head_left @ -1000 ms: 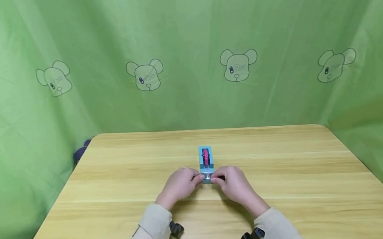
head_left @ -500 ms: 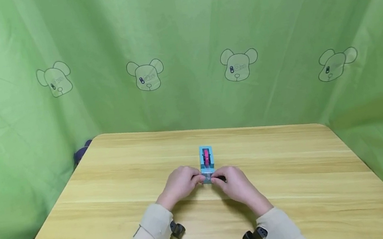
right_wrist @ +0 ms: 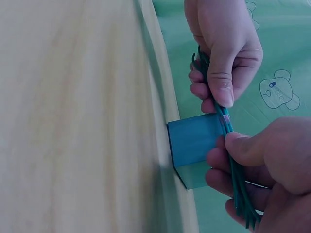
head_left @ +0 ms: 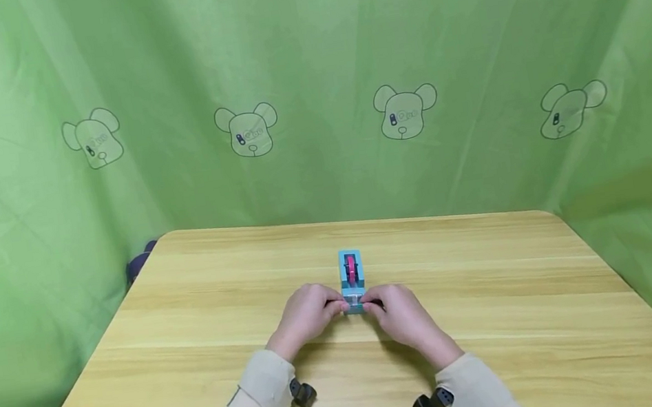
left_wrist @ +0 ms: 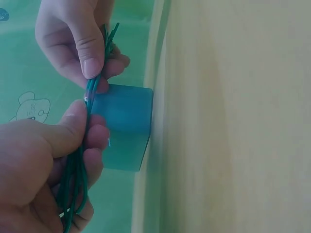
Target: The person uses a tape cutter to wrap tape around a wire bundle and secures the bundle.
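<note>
A light blue tape dispenser (head_left: 342, 276) with a bright pink reel (head_left: 351, 268) stands on the table in the head view. Both hands meet at its near end, across a bundle of thin green wires (right_wrist: 237, 182). My left hand (head_left: 310, 311) pinches one part of the bundle between thumb and fingers. With thumb and fingers, my right hand (head_left: 402, 312) grips the other part. Between the thumbs, a short shiny clear band (right_wrist: 224, 118) shows on the wires. Loose wire ends stick out past each hand. Behind the bundle, the wrist views show the dispenser's blue end face (left_wrist: 124, 109).
The wood-grain table (head_left: 505, 317) extends around the hands. Green curtains (head_left: 302, 33) with printed bear heads hang behind it and at both sides. A dark purple object (head_left: 137, 263) shows past the far left table corner. Black wrist cameras (head_left: 432, 405) sit at both sleeves.
Both hands stay at the dispenser's near end. Their fingertips have shifted slightly towards the person, and green wire now shows between them. The dispenser stays in place.
</note>
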